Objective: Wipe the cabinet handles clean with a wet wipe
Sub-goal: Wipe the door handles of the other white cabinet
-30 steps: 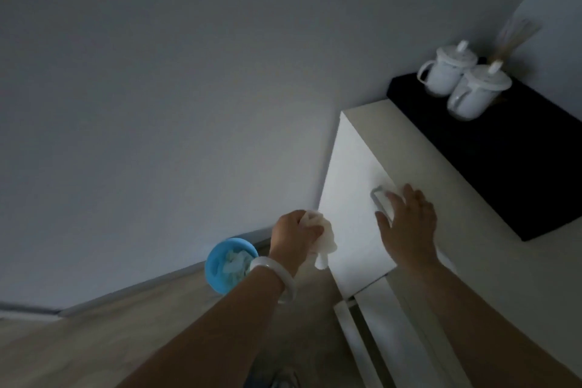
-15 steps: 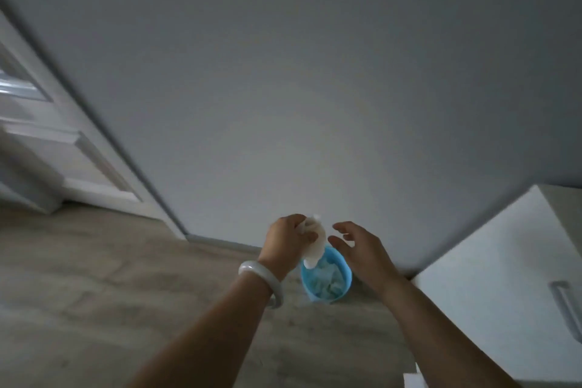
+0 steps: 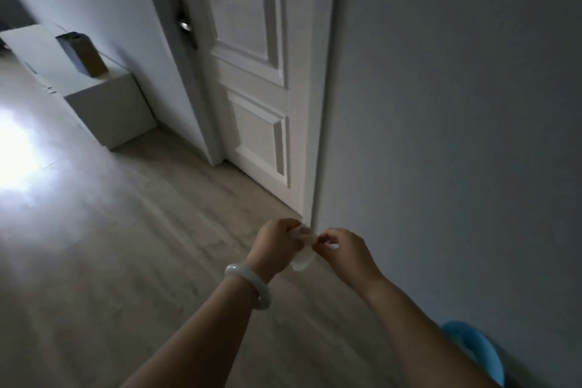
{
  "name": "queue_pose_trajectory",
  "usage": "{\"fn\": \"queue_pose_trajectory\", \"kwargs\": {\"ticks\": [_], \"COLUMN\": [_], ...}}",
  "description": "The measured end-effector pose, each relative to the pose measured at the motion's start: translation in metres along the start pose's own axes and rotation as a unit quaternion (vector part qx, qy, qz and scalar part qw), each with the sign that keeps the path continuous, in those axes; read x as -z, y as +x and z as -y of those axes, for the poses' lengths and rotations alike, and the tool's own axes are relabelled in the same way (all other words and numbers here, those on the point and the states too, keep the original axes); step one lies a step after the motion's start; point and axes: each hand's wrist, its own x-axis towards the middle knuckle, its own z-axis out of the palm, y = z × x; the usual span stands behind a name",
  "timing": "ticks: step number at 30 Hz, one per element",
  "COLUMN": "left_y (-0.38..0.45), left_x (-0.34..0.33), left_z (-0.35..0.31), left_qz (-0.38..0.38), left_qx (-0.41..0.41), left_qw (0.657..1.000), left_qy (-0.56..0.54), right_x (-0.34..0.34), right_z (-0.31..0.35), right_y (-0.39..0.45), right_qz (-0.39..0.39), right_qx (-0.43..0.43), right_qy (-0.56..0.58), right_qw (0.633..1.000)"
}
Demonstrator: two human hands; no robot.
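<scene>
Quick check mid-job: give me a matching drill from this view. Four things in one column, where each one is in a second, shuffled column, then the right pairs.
Things
1. wet wipe
2. bracelet
3. blue bin
4. brown box

Places
A. on the low white cabinet at far left
B. on the floor by the wall, bottom right
C. pinched between the left hand and the right hand
D. round the left wrist

Pairs: 1-C, 2-D, 3-B, 4-A
</scene>
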Motion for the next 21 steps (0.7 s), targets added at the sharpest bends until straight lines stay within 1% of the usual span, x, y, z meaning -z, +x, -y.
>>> {"fn": "queue_pose_trajectory", "kwargs": {"ticks": [3,5,8,10,16,18,21], "left_y": [0.007,0.013,0.025,0.035,0.104,0.127,0.155], "left_x": [0.056,0.090,0.131,0.159,0.253,0.286,0.332], "left_z": [0.040,0.067,0.099,0.114,0.164,0.172,0.171], "left_qz": [-0.038,-0.077,-0.143,-0.173,-0.277,-0.304,-0.348], "left_qx": [0.036,0.061,0.091,0.113,0.180,0.205,0.217], "left_qw": [0.998,0.994,0.983,0.974,0.934,0.920,0.896], "left_qy": [-0.022,-0.039,-0.069,-0.094,-0.133,-0.136,-0.168], "right_x": [-0.044,-0.072,-0.107,-0.128,-0.190,-0.208,-0.233], "right_z": [0.052,0.084,0.124,0.148,0.220,0.248,0.291], "right_y": [0.029,0.052,0.091,0.121,0.238,0.279,0.332], "right_qz": [0.029,0.059,0.103,0.131,0.200,0.226,0.254], "right_qx": [0.024,0.036,0.055,0.076,0.147,0.167,0.201], "right_qy": [-0.012,-0.006,-0.017,-0.021,-0.026,-0.031,-0.028], "right_qw": [0.999,0.998,0.993,0.988,0.968,0.959,0.946]}}
